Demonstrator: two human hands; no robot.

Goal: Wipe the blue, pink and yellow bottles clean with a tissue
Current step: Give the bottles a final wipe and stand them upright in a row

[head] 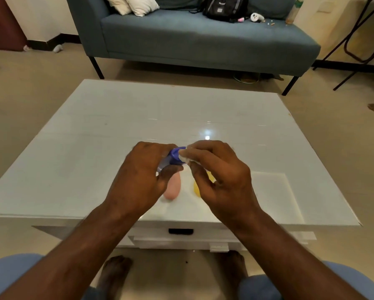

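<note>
- Head view: left hand [138, 176] wrapped around the blue bottle [174, 158], lifted off the surface [116, 126] with its cap end tipped toward the right hand [220, 176].
- Right hand pinching a small wad of white tissue [185, 158] between thumb and fingertips, pressed against the cap of the blue bottle.
- Judged as mid-wipe on the first of three bottles; most of the blue body hidden inside the left palm, so cleanliness there impossible to tell.
- To do this step well: keep the left grip firm but low on the body, turn the bottle a little at a time, drag the tissue around the cap rim and down the neck, then shift the grip to expose the covered part.
- Better to refold the tissue to a fresh face before moving on.
- Just below the blue bottle, nearer the person: pink bottle [172, 188] lying flat on the surface, partly covered by the left fingers.
- Beside the pink bottle, under the right hand: yellow bottle [196, 189], only a sliver showing, pose unclear.
- Well beyond the blue bottle: a blue-grey sofa [192, 40] holding a black bag [225, 8].
</note>
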